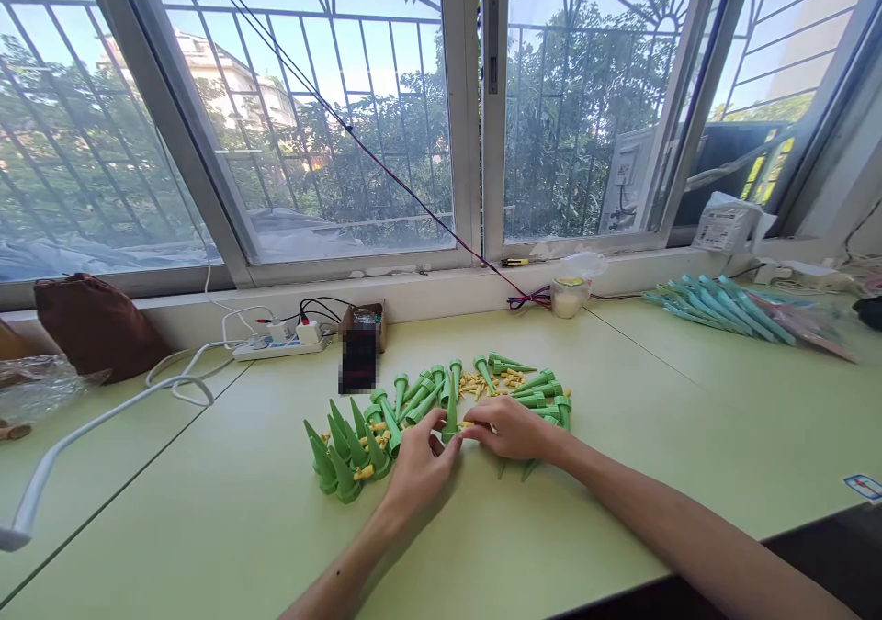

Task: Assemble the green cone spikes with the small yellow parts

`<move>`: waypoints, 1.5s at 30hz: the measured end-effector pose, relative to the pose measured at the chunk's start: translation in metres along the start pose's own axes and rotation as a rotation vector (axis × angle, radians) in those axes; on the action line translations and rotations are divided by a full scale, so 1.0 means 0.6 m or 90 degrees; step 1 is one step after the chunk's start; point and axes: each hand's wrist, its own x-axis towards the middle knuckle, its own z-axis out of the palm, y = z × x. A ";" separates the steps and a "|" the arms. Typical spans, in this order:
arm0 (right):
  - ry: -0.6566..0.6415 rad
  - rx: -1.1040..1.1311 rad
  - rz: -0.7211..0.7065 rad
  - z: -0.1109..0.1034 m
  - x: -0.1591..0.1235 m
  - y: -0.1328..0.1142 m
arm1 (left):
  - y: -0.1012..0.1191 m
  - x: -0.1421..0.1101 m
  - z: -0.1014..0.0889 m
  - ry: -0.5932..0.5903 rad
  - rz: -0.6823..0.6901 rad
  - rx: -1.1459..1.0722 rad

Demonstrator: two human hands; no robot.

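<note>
Your left hand (422, 466) grips a green spike (451, 411) near its base, point up, above the table (276, 546). Your right hand (508, 427) pinches a small yellow valve (466, 424) at the spike's base; I cannot tell whether it is seated. Beside your left hand, finished-looking cones (343, 480) stand upright with yellow valves attached. Behind your hands, loose cones (422, 402) lie near a yellow pile (471, 385).
</note>
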 end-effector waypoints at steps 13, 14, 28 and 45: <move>-0.004 0.015 0.004 0.000 0.000 0.000 | -0.003 0.001 0.000 -0.012 0.004 0.009; -0.004 0.016 0.003 -0.001 0.000 0.000 | -0.003 0.001 0.000 -0.014 0.004 0.010; 0.018 0.027 -0.005 0.006 -0.002 0.004 | 0.002 0.000 0.000 0.018 0.008 0.012; 0.018 0.077 0.012 0.003 -0.004 -0.002 | 0.000 -0.004 0.003 0.018 0.019 0.018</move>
